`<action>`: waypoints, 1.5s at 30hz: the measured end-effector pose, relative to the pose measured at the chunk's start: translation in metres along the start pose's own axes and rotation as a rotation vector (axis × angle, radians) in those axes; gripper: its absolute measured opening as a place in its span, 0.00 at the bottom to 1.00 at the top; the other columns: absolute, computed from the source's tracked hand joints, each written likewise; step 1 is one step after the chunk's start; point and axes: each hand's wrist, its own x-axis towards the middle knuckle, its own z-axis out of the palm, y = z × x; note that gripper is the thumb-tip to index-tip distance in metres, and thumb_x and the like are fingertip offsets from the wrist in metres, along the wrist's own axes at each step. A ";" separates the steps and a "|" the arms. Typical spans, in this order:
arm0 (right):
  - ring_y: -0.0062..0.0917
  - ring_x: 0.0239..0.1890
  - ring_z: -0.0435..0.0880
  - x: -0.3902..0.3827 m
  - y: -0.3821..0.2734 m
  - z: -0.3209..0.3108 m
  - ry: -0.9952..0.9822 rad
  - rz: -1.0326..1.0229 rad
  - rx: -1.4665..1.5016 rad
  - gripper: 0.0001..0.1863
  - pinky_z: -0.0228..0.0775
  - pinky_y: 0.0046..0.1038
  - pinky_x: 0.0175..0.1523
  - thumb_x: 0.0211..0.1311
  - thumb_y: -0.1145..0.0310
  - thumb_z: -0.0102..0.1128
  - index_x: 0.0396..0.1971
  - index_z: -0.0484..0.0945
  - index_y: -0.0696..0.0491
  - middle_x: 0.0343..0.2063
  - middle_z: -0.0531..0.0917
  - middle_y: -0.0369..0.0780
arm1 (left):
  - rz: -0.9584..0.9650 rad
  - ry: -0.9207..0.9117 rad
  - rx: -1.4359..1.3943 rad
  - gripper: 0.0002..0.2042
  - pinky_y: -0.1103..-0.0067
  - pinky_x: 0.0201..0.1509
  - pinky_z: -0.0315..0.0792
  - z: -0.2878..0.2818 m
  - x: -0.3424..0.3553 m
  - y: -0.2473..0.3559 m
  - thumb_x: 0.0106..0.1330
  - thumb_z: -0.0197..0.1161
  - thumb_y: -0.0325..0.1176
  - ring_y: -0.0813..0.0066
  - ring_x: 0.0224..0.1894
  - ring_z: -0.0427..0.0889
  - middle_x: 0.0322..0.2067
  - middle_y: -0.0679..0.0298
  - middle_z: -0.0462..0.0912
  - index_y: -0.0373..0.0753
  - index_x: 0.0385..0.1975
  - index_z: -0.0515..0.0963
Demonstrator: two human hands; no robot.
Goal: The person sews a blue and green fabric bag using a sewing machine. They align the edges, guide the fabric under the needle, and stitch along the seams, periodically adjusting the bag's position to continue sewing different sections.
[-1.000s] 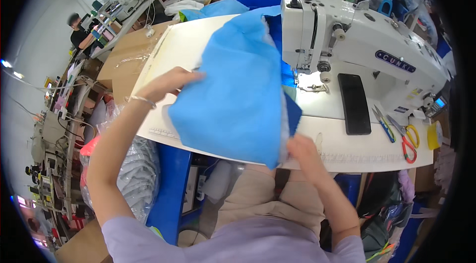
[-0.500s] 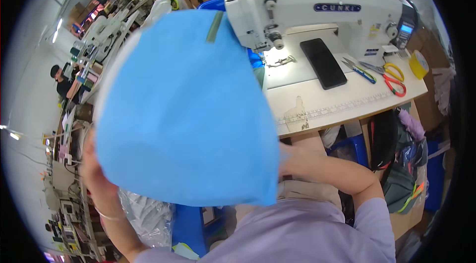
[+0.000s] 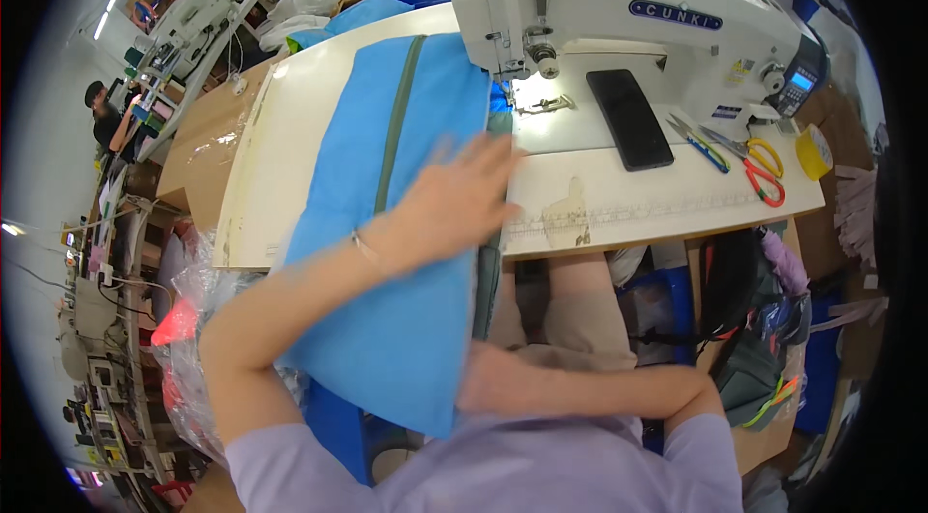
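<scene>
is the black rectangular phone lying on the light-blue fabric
No, the black rectangular phone lies to the right of the light-blue fabric, apart from it.

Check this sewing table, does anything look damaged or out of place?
Yes: an irregular brownish patch mars the white tabletop near its front edge, along the ruler scale. The surface looks worn or peeled there.

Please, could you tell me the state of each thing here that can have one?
Left hand: open, over blue fabric, blurred
Right hand: at the fabric's lower edge, grip unclear
Blue fabric: reaching past the table's front edge
Sewing machine: light on beneath its head
Control screen: lit
Phone: lying flat, screen dark
Scissors: on table, opening unclear
</scene>
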 end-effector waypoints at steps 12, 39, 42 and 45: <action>0.32 0.52 0.81 -0.064 0.075 -0.020 0.307 1.053 0.956 0.21 0.74 0.31 0.55 0.62 0.65 0.69 0.51 0.80 0.62 0.50 0.83 0.47 | -0.259 0.065 0.297 0.16 0.64 0.55 0.76 0.016 -0.048 -0.092 0.60 0.65 0.29 0.54 0.49 0.82 0.48 0.56 0.82 0.40 0.50 0.81; 0.36 0.53 0.79 -0.020 0.228 -0.094 0.274 0.227 -0.246 0.21 0.74 0.33 0.58 0.50 0.73 0.63 0.46 0.79 0.66 0.47 0.80 0.48 | -0.381 -0.002 -0.848 0.07 0.77 0.26 0.66 0.040 0.023 -0.059 0.62 0.72 0.29 0.76 0.21 0.72 0.22 0.64 0.76 0.36 0.27 0.79; 0.37 0.52 0.79 -0.018 0.230 -0.095 0.301 0.227 -0.170 0.22 0.74 0.34 0.57 0.50 0.72 0.61 0.46 0.79 0.67 0.47 0.80 0.48 | -0.358 0.011 -0.913 0.07 0.77 0.30 0.67 0.036 0.022 -0.067 0.61 0.71 0.27 0.75 0.23 0.73 0.23 0.65 0.75 0.36 0.27 0.78; 0.39 0.49 0.79 -0.010 0.217 -0.092 0.307 0.209 -0.160 0.22 0.74 0.34 0.57 0.50 0.72 0.60 0.46 0.78 0.68 0.45 0.80 0.50 | -0.164 0.082 -0.784 0.07 0.75 0.39 0.70 0.029 0.031 -0.071 0.63 0.69 0.26 0.71 0.29 0.75 0.25 0.65 0.77 0.36 0.26 0.77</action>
